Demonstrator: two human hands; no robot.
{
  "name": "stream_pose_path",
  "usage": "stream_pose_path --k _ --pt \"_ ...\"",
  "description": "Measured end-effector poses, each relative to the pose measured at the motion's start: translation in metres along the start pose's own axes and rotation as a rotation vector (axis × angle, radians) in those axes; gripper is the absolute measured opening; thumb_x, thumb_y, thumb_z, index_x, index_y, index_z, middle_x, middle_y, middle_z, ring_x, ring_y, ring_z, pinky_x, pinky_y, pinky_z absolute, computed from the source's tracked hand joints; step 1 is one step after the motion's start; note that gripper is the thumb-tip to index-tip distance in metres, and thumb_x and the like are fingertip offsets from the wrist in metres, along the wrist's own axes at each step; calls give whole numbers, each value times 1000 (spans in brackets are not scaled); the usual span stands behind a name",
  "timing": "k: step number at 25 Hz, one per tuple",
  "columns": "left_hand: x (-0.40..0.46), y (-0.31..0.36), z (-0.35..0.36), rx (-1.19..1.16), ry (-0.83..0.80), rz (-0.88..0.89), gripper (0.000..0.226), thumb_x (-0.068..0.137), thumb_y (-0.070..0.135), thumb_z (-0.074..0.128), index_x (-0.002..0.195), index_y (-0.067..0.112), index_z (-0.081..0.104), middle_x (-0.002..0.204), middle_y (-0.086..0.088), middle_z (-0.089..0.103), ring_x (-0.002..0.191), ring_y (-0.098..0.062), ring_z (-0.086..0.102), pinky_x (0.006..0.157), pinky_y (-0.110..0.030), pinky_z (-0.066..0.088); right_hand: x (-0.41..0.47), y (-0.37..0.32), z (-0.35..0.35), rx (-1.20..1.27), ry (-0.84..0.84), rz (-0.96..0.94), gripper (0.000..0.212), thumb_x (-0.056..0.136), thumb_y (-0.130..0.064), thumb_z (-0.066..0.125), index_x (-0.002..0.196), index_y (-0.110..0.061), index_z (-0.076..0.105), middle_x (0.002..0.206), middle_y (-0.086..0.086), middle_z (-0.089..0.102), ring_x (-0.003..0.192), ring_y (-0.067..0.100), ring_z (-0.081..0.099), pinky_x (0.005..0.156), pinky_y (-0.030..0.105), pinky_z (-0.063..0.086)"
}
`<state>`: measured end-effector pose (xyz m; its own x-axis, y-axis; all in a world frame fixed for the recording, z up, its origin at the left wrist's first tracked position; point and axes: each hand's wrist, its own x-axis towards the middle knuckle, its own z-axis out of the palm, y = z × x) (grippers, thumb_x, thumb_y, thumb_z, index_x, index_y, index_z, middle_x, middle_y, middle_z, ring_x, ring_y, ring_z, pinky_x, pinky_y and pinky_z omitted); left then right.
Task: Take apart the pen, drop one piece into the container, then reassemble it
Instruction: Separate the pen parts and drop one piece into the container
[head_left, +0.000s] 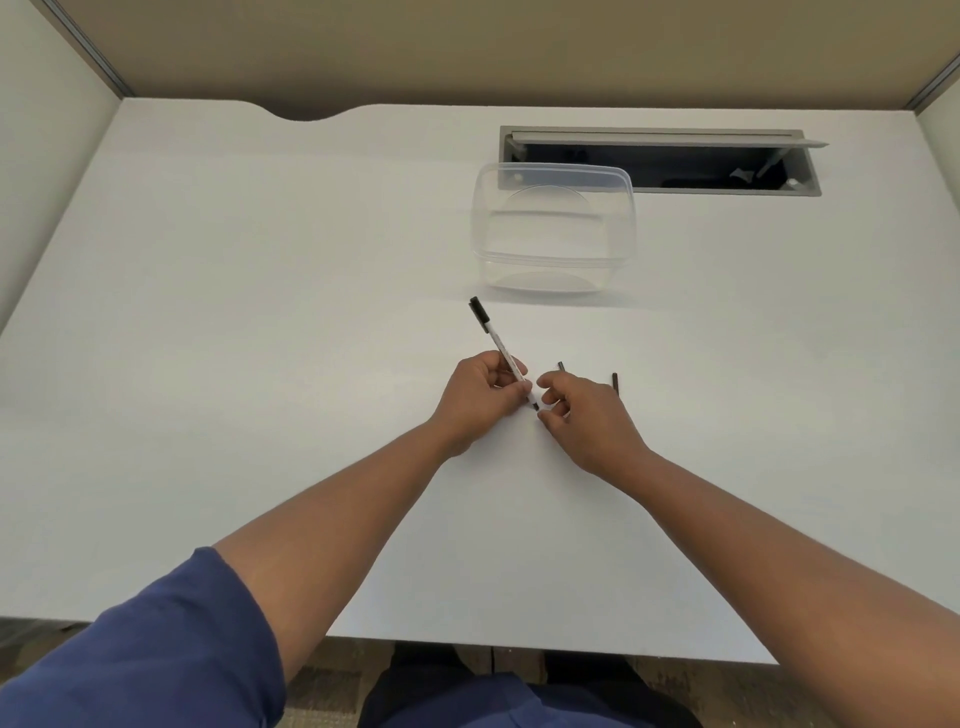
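A white pen (500, 347) with a black cap at its far end slants up and to the left over the white desk (260, 338). My left hand (480, 400) grips the pen's lower barrel. My right hand (582, 421) pinches at the pen's dark near end with thumb and forefinger. The clear plastic container (553, 228) stands behind the hands, and I see nothing in it. Two dark pen-like ends (561, 366) (615, 383) stick out from behind my right hand; what they are is unclear.
An open grey cable slot (660, 158) is set into the desk behind the container. Partition walls enclose the desk at the back and on both sides. The desk's front edge runs near my body.
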<state>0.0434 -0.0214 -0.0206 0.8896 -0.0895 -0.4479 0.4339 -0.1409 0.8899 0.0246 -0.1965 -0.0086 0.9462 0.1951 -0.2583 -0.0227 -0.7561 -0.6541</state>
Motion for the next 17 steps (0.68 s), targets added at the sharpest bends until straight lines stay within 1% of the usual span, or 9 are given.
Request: stream_pose_path --k 4,7,9,11,13,15,17 --pt "-5 2 -1 -179 -4 -100 17 89 2 73 102 8 66 97 -26 73 85 -28 73 87 -43 59 -2 -1 4 12 3 -13 33 89 -16 66 121 -21 63 96 -8 65 81 12 61 81 34 54" --pt "-9 5 -1 -251 5 -158 18 88 2 74 101 10 66 99 -22 75 83 -26 73 89 -42 59 -1 1 3 33 -1 -2 30 89 -15 67 118 -20 64 90 -9 68 81 12 63 80 33 54" --pt "-10 7 -2 -285 1 -182 18 87 2 75 101 10 66 101 -22 75 86 -26 73 88 -40 59 -1 0 2 42 4 -7 28 89 -17 68 117 -20 64 84 -13 67 76 8 62 78 33 54" --pt "-12 9 -3 -332 -11 -191 18 87 2 74 101 9 65 98 -20 76 87 -26 73 84 -35 61 -2 -2 1 68 18 -14 27 88 -19 70 114 -20 65 81 -16 65 74 4 60 77 31 53" --pt "-14 11 -4 -355 -30 -176 18 88 3 74 102 8 64 94 -16 76 86 -24 73 79 -30 60 -2 -6 0 103 25 -15 24 88 -21 72 112 -21 67 79 -15 65 74 5 61 76 29 52" --pt "-16 12 -6 -351 -47 -160 18 88 5 75 103 7 64 94 -15 76 86 -24 74 77 -28 60 -1 -8 1 110 30 -25 15 88 -22 72 103 -22 70 73 -13 66 70 9 61 72 31 51" --pt "-18 12 -10 -300 -49 -176 23 88 13 77 106 3 65 98 -16 76 84 -22 75 74 -26 60 1 -7 1 83 50 -39 5 89 -23 69 94 -23 71 65 -14 62 63 7 56 66 30 48"
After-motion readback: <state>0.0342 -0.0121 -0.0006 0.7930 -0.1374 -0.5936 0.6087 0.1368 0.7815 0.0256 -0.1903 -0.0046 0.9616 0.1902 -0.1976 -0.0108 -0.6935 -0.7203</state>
